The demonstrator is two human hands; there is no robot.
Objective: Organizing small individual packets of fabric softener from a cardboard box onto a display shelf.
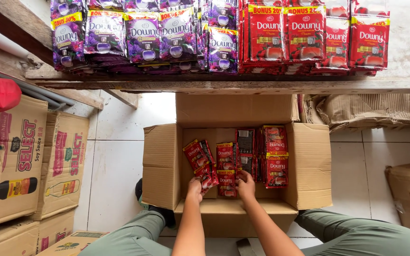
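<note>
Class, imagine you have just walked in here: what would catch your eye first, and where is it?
Rows of purple sachets and red sachets fill the wooden shelf at the top. Below it, an open cardboard box on the floor holds more red packets, with the left hand and right hand reaching in.

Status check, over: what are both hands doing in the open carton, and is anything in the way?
Left hand and right hand both grip red sachet strips inside the open cardboard box. More red strips stacked beside, right. Nothing blocking the hands.
</note>
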